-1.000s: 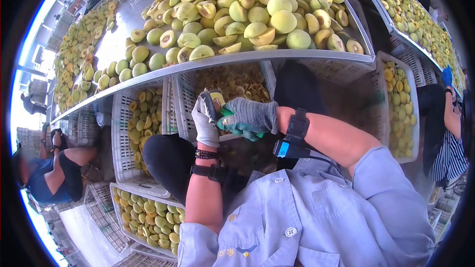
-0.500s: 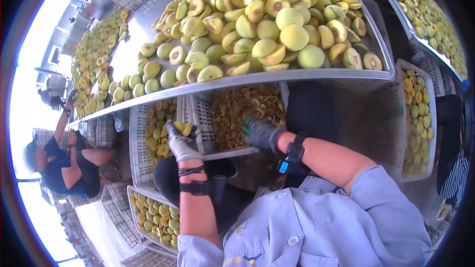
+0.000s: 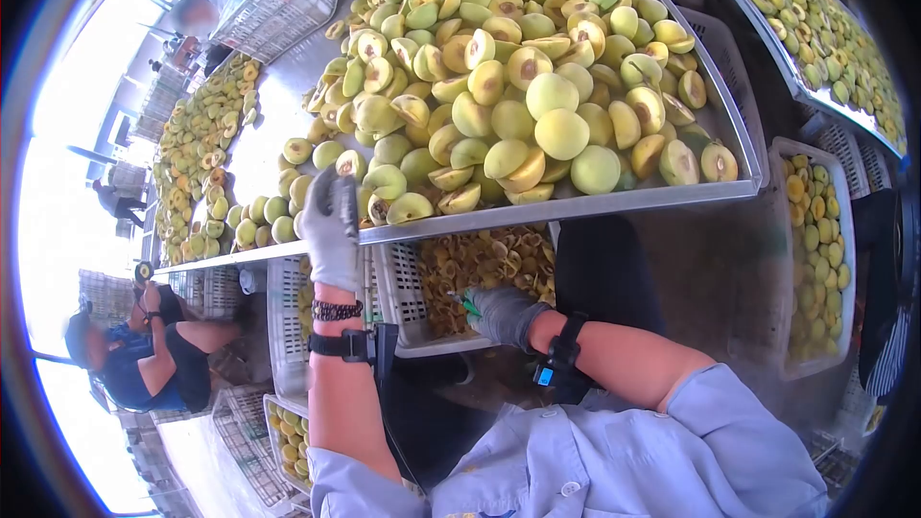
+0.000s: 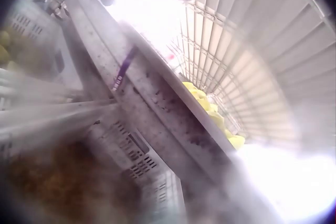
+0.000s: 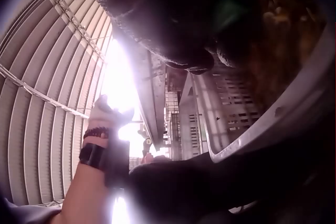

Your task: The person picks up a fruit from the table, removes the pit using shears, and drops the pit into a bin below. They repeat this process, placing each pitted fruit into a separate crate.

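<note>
My gloved left hand reaches over the metal table's front edge, its fingertips right at the near peach halves. Nothing shows in its grasp, and in the right wrist view the thumb of this left hand stands apart from the fingers. Lower down, my gloved right hand grips a green-handled tool whose working end is too small to make out. That hand is over the front of a crate of brown scraps. In the right wrist view the dark glove hides most of the tool.
A large heap of whole and halved peaches covers the metal table. White crates of fruit stand at left and right. A person sits at far left. My dark-clad knee is beside the scrap crate.
Both hands were together on a peach half with the green-handled tool; then my left hand carried peach pieces left over a crate. Now it is up at the table without them. My right hand stays low.
</note>
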### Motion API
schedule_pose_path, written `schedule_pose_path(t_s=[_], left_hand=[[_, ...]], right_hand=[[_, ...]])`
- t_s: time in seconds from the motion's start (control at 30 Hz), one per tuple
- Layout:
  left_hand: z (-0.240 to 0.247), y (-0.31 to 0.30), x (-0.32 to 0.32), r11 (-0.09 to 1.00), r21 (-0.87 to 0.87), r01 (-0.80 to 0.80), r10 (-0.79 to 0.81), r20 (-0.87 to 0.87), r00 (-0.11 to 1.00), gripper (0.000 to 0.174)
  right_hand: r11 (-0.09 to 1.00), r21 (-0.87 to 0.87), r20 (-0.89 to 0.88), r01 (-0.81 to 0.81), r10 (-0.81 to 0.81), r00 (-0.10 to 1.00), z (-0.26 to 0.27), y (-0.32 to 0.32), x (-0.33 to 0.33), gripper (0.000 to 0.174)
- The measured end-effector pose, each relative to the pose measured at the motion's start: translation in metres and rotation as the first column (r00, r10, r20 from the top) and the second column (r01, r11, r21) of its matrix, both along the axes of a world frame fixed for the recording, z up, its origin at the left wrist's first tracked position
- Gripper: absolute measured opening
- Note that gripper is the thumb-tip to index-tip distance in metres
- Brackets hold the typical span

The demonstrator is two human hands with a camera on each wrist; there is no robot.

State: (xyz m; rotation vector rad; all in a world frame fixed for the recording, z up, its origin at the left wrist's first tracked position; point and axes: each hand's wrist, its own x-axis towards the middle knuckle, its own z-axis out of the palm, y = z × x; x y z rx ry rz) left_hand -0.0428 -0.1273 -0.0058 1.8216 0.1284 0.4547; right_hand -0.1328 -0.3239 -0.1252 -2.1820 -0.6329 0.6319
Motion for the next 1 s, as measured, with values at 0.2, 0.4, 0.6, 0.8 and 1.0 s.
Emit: schedule_pose_path(t_s=[0.2,0.4,0.6,0.8,1.0], left_hand=[[-0.007,-0.018,0.036,0.769,0.584,0.260,-0.108,-0.283,0.953,0.040],[0.004,0.001,0.019,0.808,-0.581,-0.093,-0.017,-0.181,0.983,0.043],[-0.005,-0.015,-0.053,0.504,-0.864,-0.003,-0.219,-0.131,0.967,0.053],[0.009,-0.062,-0.111,0.727,-0.685,-0.050,-0.070,-0.147,0.987,0.049],[-0.038,-0.038,-0.122,0.653,-0.758,-0.007,-0.114,-0.107,0.988,0.035]], right_hand=[[0.998,0.068,-0.029,0.002,0.000,1.000,0.005,-0.003,0.001,0.016],[0.977,0.213,0.010,-0.012,0.010,1.000,0.019,-0.007,0.001,0.019],[0.827,0.537,0.207,0.166,-0.320,0.925,0.070,-0.004,0.005,0.026],[0.974,0.160,0.660,0.158,-0.224,0.717,0.090,0.006,-0.005,0.032],[0.996,-0.029,0.569,0.082,-0.051,0.821,0.097,0.015,-0.015,0.021]])
